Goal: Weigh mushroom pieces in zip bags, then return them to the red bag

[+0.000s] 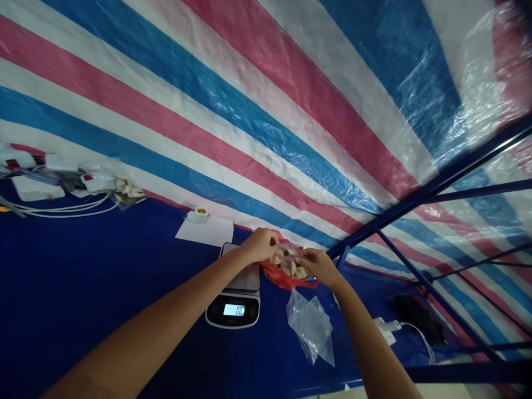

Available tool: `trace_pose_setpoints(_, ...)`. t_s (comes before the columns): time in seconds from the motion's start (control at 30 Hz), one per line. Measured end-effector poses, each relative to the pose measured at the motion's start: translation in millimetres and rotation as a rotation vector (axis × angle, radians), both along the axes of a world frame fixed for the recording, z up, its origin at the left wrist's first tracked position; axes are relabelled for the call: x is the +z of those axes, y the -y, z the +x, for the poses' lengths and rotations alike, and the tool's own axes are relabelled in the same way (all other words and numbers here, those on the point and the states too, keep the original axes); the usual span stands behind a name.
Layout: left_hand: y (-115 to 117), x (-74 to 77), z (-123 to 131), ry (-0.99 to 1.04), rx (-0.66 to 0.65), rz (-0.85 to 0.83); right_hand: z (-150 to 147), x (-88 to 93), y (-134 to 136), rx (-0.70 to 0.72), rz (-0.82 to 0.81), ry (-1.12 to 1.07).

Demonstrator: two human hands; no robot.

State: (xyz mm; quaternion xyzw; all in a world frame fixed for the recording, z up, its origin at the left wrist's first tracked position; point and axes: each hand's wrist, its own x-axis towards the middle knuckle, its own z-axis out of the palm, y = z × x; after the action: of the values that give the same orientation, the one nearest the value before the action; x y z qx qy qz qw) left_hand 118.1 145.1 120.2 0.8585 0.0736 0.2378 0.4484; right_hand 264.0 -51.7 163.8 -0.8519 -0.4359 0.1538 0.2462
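Observation:
My left hand (262, 244) and my right hand (316, 262) are both closed, pinching what looks like a small clear plastic bag (290, 250) stretched between them. Right below it lies an open red plastic bag (277, 277) full of pale, dried-looking chunks (293, 269); whether any chunks are inside the clear bag I cannot tell. Beside the red bag, under my left forearm, stands a digital kitchen scale (233, 313) whose lit display reads about 0.8. Several flat clear plastic bags (311, 327) lie in front of the red bag.
White paper (214, 230) with a small white device (200, 214) lies behind the scale. Cables and power strips (62, 177) crowd the left back. Blue metal bars (382, 219) and a white power strip (386, 331) are at right. Striped sheeting (208, 111) forms the back wall.

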Motion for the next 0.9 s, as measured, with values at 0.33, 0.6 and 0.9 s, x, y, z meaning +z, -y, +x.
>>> trace_pose_setpoints(0.33,0.7,-1.2,1.8,0.005,0.010,-0.017,10.8,2.0,24.7,-0.040,-0.003,0.136)
trace_pose_setpoints(0.6,5.9,2.7,0.2,0.015,-0.019,0.003,-13.7,21.2,-5.7,-0.059,-0.056,0.436)
trace_pose_setpoints(0.9,2.5,1.7,0.8,0.036,-0.037,-0.043,-12.4,2.6,54.9,0.009,-0.260,0.384)
